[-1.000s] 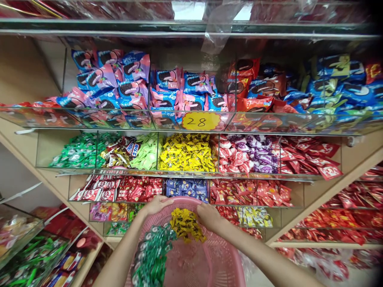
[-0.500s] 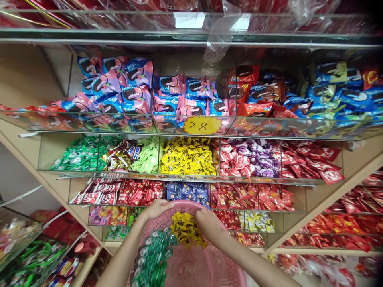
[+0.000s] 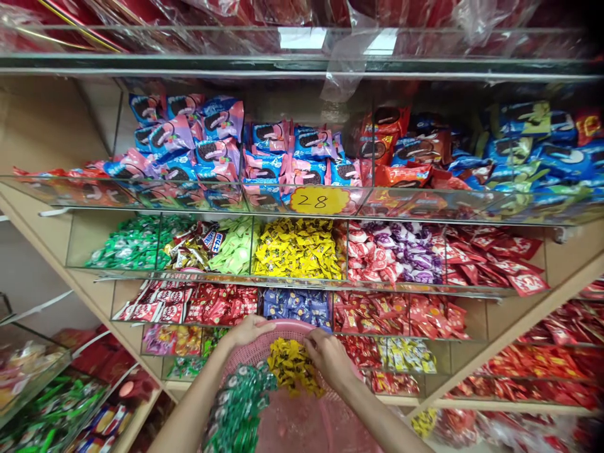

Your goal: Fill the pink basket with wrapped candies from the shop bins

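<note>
A pink plastic basket is at the bottom centre, tilted so its inside faces me. My left hand is closed on its upper left rim. Green-wrapped candies lie in overlapping rows on the basket's left side. A heap of yellow-wrapped candies sits against its upper wall. My right hand is inside the right rim, its fingers bent and their tips on the right edge of the yellow heap. How many candies those fingers grip is hidden.
Beyond the basket, a bin of yellow candies sits between other candy compartments. Packaged cookies fill the shelf above, whose glass front carries a yellow price tag reading 28. Slanting wooden panels frame the shelves.
My right hand has turned slightly and its fingers show more over the yellow candies. My left hand stays on the rim. The view has shifted a little.
</note>
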`<state>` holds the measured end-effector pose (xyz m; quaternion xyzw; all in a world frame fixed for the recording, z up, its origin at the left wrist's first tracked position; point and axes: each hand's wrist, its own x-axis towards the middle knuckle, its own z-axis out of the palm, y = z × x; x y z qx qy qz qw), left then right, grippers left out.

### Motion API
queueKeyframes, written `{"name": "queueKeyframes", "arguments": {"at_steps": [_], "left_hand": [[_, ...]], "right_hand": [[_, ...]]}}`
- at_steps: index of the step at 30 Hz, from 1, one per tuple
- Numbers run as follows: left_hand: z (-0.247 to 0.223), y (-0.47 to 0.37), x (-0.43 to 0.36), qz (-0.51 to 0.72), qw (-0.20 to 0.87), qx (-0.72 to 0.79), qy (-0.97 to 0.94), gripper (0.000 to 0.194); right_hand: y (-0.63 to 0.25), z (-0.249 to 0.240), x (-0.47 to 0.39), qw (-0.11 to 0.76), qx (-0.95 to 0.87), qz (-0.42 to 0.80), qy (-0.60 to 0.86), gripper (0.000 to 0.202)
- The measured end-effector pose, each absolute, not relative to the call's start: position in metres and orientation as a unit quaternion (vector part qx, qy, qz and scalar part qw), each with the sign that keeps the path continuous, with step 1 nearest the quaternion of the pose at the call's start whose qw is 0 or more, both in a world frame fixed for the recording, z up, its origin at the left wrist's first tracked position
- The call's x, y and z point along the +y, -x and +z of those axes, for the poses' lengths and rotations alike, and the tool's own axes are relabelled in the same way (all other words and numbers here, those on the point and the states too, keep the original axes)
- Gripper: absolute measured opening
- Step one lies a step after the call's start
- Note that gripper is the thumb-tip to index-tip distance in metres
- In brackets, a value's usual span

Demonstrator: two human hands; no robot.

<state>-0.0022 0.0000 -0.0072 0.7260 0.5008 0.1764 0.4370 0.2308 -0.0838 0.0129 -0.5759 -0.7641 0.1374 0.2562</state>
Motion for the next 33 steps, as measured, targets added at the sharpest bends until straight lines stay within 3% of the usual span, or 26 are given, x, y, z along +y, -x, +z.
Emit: {"name": "queueKeyframes", "arguments": {"at_steps": [4, 11, 17, 26, 33], "left_hand": [[-0.011, 0.003, 0.0, 0.185, 0.445, 0.507, -0.714, 0.054], [-0.016, 0.004, 0.001, 0.196, 0.46, 0.497, -0.71, 0.053], [-0.006, 0.002, -0.003, 0.192, 0.477, 0.508, -0.691, 0.052], [0.0, 0.001, -0.006, 0.192, 0.478, 0.51, -0.689, 0.056], [0.0, 0.0, -0.007, 0.193, 0.492, 0.504, -0.683, 0.054]], "right_hand": [[-0.226, 0.032, -0.08, 0.321, -0.781, 0.117, 0.523, 0.024], [-0.204, 0.111, -0.061, 0.404, -0.816, 0.08, 0.407, 0.02], [-0.179, 0.153, -0.031, 0.364, -0.843, 0.034, 0.396, 0.022], [-0.16, 0.168, -0.008, 0.244, -0.882, 0.018, 0.403, 0.021], [-0.162, 0.164, -0.006, 0.326, -0.854, 0.047, 0.403, 0.024]]}}
